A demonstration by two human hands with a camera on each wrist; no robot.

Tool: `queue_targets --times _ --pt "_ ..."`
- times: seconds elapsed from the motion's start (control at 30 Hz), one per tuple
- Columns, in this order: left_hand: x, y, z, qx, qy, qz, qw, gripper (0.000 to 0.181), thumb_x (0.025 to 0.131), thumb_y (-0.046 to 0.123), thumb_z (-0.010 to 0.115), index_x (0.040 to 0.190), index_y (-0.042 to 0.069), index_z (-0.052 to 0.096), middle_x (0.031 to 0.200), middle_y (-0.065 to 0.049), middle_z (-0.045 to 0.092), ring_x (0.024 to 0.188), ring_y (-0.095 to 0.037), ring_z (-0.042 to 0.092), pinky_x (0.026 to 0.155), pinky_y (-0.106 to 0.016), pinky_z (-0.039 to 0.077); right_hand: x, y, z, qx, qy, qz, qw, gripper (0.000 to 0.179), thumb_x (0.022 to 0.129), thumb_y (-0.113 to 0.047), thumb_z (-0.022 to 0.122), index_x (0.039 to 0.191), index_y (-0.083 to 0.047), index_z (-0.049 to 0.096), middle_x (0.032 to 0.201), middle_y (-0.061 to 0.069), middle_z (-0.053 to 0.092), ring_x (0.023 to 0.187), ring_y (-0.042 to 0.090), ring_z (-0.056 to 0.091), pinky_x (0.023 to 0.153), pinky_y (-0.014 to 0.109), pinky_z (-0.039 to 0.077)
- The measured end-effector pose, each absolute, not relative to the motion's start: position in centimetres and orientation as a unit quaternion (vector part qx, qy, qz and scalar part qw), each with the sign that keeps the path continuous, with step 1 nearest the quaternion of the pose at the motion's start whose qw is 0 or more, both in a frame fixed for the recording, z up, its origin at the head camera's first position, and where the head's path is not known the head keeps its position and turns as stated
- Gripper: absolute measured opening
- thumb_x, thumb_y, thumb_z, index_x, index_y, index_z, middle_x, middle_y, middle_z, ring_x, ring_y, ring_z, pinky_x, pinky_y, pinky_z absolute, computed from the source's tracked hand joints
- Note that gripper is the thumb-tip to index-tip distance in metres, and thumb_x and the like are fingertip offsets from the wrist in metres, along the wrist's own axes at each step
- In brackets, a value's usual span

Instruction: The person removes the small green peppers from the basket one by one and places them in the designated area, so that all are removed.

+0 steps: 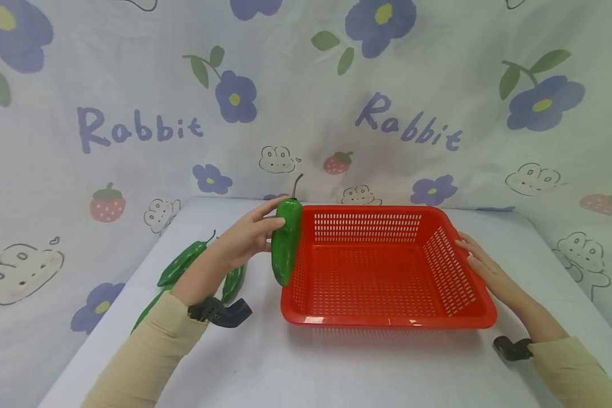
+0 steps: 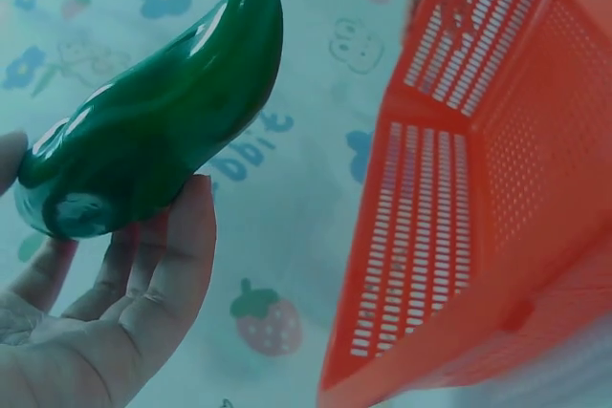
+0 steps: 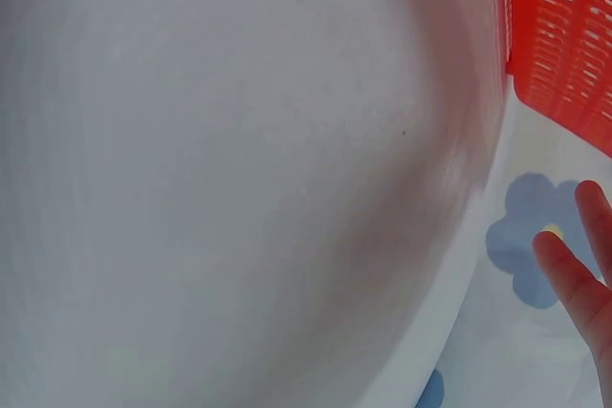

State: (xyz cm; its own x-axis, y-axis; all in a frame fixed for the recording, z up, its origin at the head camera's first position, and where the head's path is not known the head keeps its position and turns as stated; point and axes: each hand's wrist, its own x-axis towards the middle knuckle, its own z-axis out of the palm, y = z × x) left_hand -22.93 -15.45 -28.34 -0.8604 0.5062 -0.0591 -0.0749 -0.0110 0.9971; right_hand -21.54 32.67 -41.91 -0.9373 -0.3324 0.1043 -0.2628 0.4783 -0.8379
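Note:
My left hand (image 1: 249, 235) holds a glossy green chili pepper (image 1: 286, 243) upright beside the left rim of a red plastic basket (image 1: 382, 322), its thin stem pointing up. In the left wrist view the thumb and fingers (image 2: 196, 236) pinch the pepper (image 2: 167, 117) near one end, apart from the basket (image 2: 368, 265). At the basket's right rim, my right hand (image 1: 492, 273) has its fingers extended along the outer side. The right wrist view shows two of these fingers (image 3: 574, 284) straight, below the basket wall (image 3: 564, 54). Inside, the perforated basket floor is bare.
More green peppers lie on the white table (image 1: 377, 374) at the left: one pepper (image 1: 181, 264) beyond my left forearm, another pepper (image 1: 233, 283) partly behind the wrist, and a third (image 1: 152, 309) partly under the sleeve. A patterned cloth (image 1: 296, 85) hangs behind the table.

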Motion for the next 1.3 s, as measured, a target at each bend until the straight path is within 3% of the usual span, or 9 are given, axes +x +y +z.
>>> queue_targets --times 0.07,0.33,0.6,0.9,1.3 --pt "-22.6 -15.9 -28.4 0.159 0.666 0.698 0.21 0.059 0.091 0.014 0.044 0.145 0.012 0.022 0.101 0.003 0.059 0.087 -0.015 0.059 0.078 -0.036 0.051 -21.6 32.7 -41.9 -0.169 0.861 -0.479 0.037 0.05 0.1 -0.025 0.027 0.147 -0.019 0.015 0.154 0.003 -0.001 0.131 0.0 0.017 0.09 0.073 0.023" --pt "-21.2 -17.2 -28.6 0.158 0.667 0.701 0.199 0.058 0.091 0.017 0.045 0.144 0.009 0.022 0.104 0.002 0.059 0.091 -0.016 0.06 0.082 -0.04 0.049 -21.5 32.6 -42.1 -0.171 0.856 -0.486 0.036 0.049 0.1 -0.024 0.027 0.147 -0.016 0.015 0.154 0.005 -0.001 0.126 -0.007 0.017 0.09 0.074 0.023" --pt "-19.4 -19.7 -28.7 0.137 0.677 0.698 0.19 0.055 0.094 0.015 0.045 0.143 0.01 0.021 0.094 0.004 0.06 0.084 -0.013 0.061 0.082 -0.041 0.046 -21.5 32.6 -42.1 -0.173 0.86 -0.479 0.033 0.049 0.1 -0.024 0.026 0.147 -0.016 0.015 0.154 0.005 -0.001 0.127 -0.007 0.017 0.09 0.073 0.025" --pt "-18.6 -22.5 -30.1 0.133 0.683 0.693 0.189 0.053 0.096 0.015 0.042 0.142 0.008 0.019 0.1 0.003 0.06 0.086 -0.013 0.062 0.081 -0.04 0.047 -21.3 32.6 -41.9 -0.173 0.863 -0.474 0.031 0.049 0.1 -0.024 0.027 0.147 -0.017 0.016 0.154 0.001 0.001 0.123 -0.013 0.017 0.09 0.072 0.026" --pt "-17.7 -25.7 -32.4 0.055 0.755 0.633 0.161 0.064 0.096 0.021 0.044 0.144 -0.001 0.008 0.107 0.004 0.055 0.091 -0.011 0.062 0.082 -0.037 0.048 -21.5 32.9 -42.1 -0.167 0.862 -0.477 0.039 0.05 0.1 -0.027 0.026 0.148 -0.019 0.015 0.154 -0.002 -0.002 0.131 -0.004 0.013 0.09 0.075 0.021"
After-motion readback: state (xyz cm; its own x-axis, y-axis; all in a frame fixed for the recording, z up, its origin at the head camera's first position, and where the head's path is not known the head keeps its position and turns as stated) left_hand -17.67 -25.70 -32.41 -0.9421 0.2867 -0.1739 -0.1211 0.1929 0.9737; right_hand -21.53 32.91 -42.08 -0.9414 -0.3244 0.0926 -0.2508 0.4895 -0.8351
